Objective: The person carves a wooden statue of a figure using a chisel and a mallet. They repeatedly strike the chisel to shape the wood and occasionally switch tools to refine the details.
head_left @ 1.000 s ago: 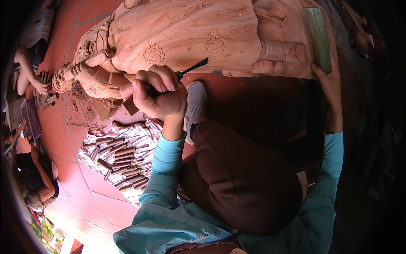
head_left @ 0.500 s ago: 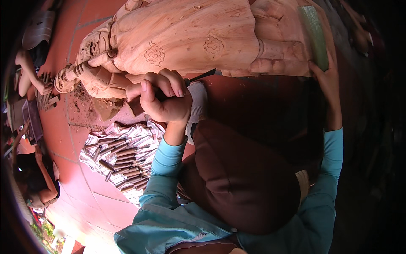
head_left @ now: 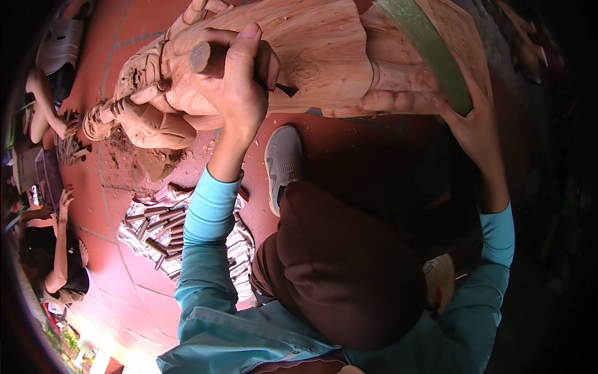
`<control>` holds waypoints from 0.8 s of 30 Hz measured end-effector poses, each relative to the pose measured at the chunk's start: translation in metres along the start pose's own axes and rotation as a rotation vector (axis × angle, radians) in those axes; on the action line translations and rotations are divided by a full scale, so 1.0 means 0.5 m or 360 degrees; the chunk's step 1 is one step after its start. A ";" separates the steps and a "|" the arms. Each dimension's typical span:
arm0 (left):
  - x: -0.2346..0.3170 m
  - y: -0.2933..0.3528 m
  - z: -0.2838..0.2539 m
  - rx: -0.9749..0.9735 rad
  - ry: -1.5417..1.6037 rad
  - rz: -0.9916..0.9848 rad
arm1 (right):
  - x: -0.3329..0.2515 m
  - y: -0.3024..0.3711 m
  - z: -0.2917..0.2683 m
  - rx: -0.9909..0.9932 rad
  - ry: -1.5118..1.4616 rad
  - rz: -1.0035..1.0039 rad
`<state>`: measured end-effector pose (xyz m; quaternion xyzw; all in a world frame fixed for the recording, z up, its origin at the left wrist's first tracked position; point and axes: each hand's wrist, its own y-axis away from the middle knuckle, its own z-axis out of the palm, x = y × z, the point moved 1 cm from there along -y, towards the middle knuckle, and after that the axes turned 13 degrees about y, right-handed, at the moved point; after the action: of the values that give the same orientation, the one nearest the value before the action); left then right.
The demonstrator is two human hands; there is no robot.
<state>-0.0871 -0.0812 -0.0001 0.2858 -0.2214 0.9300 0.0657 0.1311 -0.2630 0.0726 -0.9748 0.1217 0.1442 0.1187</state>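
Observation:
A large carved wooden figure (head_left: 311, 37) lies on its side across the top of the view, with drapery folds and a cloud motif cut into it. Above the robe, my left hand (head_left: 240, 78) is closed around the dark handle of a chisel (head_left: 208, 58). The short dark blade points right, near the cloud motif; I cannot tell if it touches the wood. My right hand (head_left: 470, 128) grips the lower end of a long, green, flat bar (head_left: 430, 53), beside the carved feet. The bar's far end leaves the top of the view; its exact kind is unclear.
Several chisels with wooden handles (head_left: 168, 218) lie on a striped cloth (head_left: 140, 237) on the red tiled floor, partly behind my left arm. A shoe (head_left: 283, 162) stands below the figure. Wood chips lie by its head. Other people sit at the left, one in black (head_left: 59, 268).
My left hand has moved up with the chisel, over the carved robe. The green bar has shifted left and now slants across the feet. My right hand has moved slightly down.

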 end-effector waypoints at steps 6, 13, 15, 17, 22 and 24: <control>0.003 -0.002 0.020 -0.0030 -0.0198 -0.0030 | -0.134 -0.045 -0.058 0.0113 0.0175 -0.0450; -0.019 -0.006 0.040 0.0054 -0.0430 0.0046 | -0.161 -0.121 -0.074 0.0571 0.0691 -0.1079; -0.021 -0.010 0.039 0.0026 -0.0459 0.0012 | -0.162 -0.123 -0.076 0.0585 0.0748 -0.1086; -0.031 -0.011 0.025 0.0072 -0.0496 0.0060 | -0.151 -0.125 -0.058 0.0642 0.0646 -0.1084; -0.035 -0.008 0.001 0.0030 -0.0695 0.0232 | -0.173 -0.110 -0.079 0.0409 0.0741 -0.0986; -0.032 -0.007 -0.002 0.0046 -0.0677 0.0242 | -0.180 -0.106 -0.082 0.0370 0.0742 -0.0957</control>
<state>-0.0735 -0.0774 -0.0082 0.4589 -0.2379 0.8541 -0.0569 0.0721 -0.2059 0.1492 -0.9537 -0.1299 -0.1368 0.2344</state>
